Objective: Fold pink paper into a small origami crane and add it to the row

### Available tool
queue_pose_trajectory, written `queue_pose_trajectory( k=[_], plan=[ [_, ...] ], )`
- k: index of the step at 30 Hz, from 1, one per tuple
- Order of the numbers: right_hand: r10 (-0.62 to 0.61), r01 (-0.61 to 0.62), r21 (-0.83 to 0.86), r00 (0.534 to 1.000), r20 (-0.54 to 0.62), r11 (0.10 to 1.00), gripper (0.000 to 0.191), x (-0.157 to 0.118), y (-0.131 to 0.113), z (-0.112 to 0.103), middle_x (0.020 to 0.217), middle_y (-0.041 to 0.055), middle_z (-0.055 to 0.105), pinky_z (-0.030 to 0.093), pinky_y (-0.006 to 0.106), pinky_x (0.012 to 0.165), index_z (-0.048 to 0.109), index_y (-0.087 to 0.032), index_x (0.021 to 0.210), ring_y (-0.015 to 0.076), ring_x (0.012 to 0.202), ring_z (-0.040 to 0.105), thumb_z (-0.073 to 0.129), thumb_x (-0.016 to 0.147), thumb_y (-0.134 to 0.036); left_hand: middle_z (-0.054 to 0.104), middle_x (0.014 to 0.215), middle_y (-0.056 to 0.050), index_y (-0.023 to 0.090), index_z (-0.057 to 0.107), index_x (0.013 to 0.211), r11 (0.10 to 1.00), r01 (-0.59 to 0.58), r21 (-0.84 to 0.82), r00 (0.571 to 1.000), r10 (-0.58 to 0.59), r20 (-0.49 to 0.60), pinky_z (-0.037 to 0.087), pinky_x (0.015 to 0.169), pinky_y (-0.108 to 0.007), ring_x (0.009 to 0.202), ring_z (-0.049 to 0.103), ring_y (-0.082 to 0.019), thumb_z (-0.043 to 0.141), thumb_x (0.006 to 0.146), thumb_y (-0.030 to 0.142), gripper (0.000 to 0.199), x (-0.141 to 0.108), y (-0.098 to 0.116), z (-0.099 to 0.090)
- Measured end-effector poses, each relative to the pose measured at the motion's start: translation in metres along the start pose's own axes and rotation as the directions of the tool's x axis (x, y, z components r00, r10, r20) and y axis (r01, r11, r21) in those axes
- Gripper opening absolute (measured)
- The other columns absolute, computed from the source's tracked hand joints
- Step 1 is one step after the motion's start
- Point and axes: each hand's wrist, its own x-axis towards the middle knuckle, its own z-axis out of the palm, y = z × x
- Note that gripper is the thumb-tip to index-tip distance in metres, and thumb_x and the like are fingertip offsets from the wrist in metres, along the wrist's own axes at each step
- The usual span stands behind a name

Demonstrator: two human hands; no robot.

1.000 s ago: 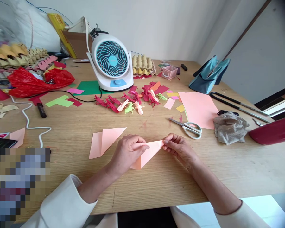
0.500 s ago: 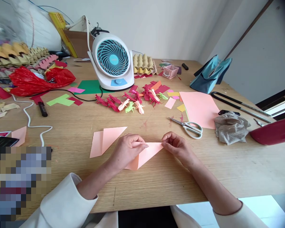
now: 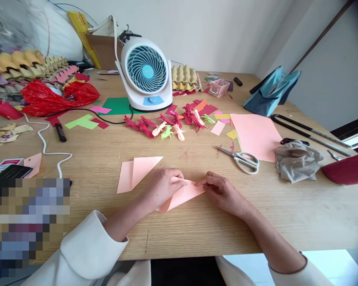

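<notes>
Between my hands is a piece of pink paper (image 3: 183,195), partly folded, with a curved lower edge. My left hand (image 3: 164,186) pinches its upper left part between thumb and fingers. At the paper's right corner, my right hand (image 3: 222,192) is closed with the fingertips on it. A second pink paper (image 3: 139,171), with a folded triangular flap, lies flat just beyond my left hand. Scissors with pale handles (image 3: 246,162) rest past my right hand, blades pointing left. My left palm hides part of the held paper.
Small folded paper figures (image 3: 167,125) in red, pink and green lie before a white fan (image 3: 147,71). A large pink sheet (image 3: 253,135), a crumpled grey cloth (image 3: 298,161) and a dark red bottle (image 3: 347,169) are on the right. A phone (image 3: 13,171) lies left.
My right hand has turned and moved slightly down with the paper's right corner. The held paper now looks narrower and more curled. The whole view has shifted a little.
</notes>
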Motion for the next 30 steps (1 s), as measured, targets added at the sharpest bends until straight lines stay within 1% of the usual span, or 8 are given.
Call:
queue_pose_trajectory(
  k=[6, 11, 14, 17, 19, 23, 27, 30],
  plan=[
    [-0.078, 0.077, -0.155, 0.997, -0.001, 0.985, 0.033, 0.001, -0.002, 0.004, 0.081, 0.0028, 0.057, 0.040, 0.028, 0.068, 0.070, -0.021, 0.097, 0.0158, 0.075, 0.054, 0.047, 0.084, 0.000, 0.066, 0.075, 0.000, 0.020, 0.063, 0.064, 0.965, -0.089, 0.248, 0.995, 0.098, -0.025, 0.041, 0.071, -0.030, 0.077, 0.059, -0.018, 0.068, 0.081, 0.020, 0.018, 0.003, -0.007, 0.011],
    [-0.088, 0.090, -0.199, 0.996, 0.019, 0.976, 0.034, 0.001, -0.006, 0.004, 0.084, 0.0038, 0.059, 0.042, 0.030, 0.073, 0.069, -0.020, 0.098, 0.0172, 0.081, 0.055, 0.046, 0.085, 0.001, 0.061, 0.079, -0.001, 0.020, 0.062, 0.068, 0.923, -0.110, 0.369, 0.992, 0.126, -0.019, 0.041, 0.077, -0.034, 0.081, 0.057, -0.019, 0.069, 0.082, 0.022, 0.016, 0.002, -0.006, 0.014],
    [-0.086, 0.088, -0.223, 0.996, 0.020, 0.971, 0.035, 0.000, -0.006, 0.006, 0.085, 0.0040, 0.058, 0.042, 0.030, 0.074, 0.069, -0.020, 0.100, 0.0172, 0.081, 0.055, 0.046, 0.084, 0.002, 0.062, 0.089, -0.003, 0.020, 0.064, 0.080, 0.908, -0.098, 0.406, 0.993, 0.119, -0.026, 0.042, 0.083, -0.037, 0.090, 0.056, -0.022, 0.073, 0.079, 0.025, 0.011, 0.002, -0.004, 0.015],
    [-0.088, 0.086, -0.257, 0.996, 0.002, 0.963, 0.038, 0.000, -0.006, 0.007, 0.086, 0.0046, 0.056, 0.043, 0.031, 0.075, 0.069, -0.020, 0.101, 0.0175, 0.080, 0.054, 0.047, 0.082, 0.004, 0.060, 0.106, -0.007, 0.020, 0.063, 0.099, 0.903, -0.091, 0.421, 0.991, 0.124, -0.053, 0.042, 0.089, -0.039, 0.103, 0.052, -0.025, 0.074, 0.078, 0.023, 0.023, 0.003, -0.002, 0.014],
    [-0.102, 0.094, -0.280, 0.995, -0.014, 0.955, 0.036, 0.000, -0.006, 0.008, 0.087, 0.0052, 0.055, 0.044, 0.032, 0.076, 0.070, -0.020, 0.100, 0.0181, 0.082, 0.054, 0.050, 0.081, 0.004, 0.057, 0.111, -0.008, 0.021, 0.062, 0.103, 0.899, -0.099, 0.428, 0.990, 0.131, -0.046, 0.041, 0.091, -0.040, 0.106, 0.051, -0.026, 0.072, 0.080, 0.022, 0.025, 0.002, 0.000, 0.012],
    [-0.158, 0.141, -0.316, 0.987, -0.029, 0.938, 0.032, -0.001, -0.006, 0.009, 0.090, 0.0059, 0.054, 0.045, 0.032, 0.075, 0.070, -0.019, 0.096, 0.0184, 0.082, 0.053, 0.052, 0.081, 0.003, 0.058, 0.102, -0.005, 0.019, 0.061, 0.089, 0.877, -0.182, 0.444, 0.983, 0.163, 0.080, 0.042, 0.084, -0.036, 0.096, 0.053, -0.022, 0.063, 0.087, 0.018, 0.003, 0.000, 0.009, 0.009],
    [-0.206, 0.203, -0.286, 0.978, 0.021, 0.936, 0.029, -0.001, -0.006, 0.009, 0.088, 0.0068, 0.056, 0.046, 0.032, 0.074, 0.069, -0.016, 0.096, 0.0182, 0.080, 0.054, 0.049, 0.086, 0.002, 0.060, 0.088, -0.004, 0.016, 0.061, 0.081, 0.865, -0.279, 0.416, 0.953, 0.198, 0.228, 0.043, 0.080, -0.033, 0.088, 0.057, -0.019, 0.054, 0.094, 0.019, 0.015, 0.001, 0.015, 0.012],
    [-0.202, 0.208, -0.272, 0.978, 0.050, 0.939, 0.029, -0.002, -0.005, 0.009, 0.089, 0.0071, 0.058, 0.047, 0.032, 0.073, 0.069, -0.017, 0.099, 0.0182, 0.079, 0.056, 0.048, 0.087, 0.001, 0.059, 0.084, -0.005, 0.016, 0.060, 0.079, 0.856, -0.295, 0.426, 0.946, 0.198, 0.256, 0.044, 0.073, -0.032, 0.079, 0.057, -0.018, 0.051, 0.097, 0.026, 0.023, 0.001, 0.015, 0.015]
  ],
)
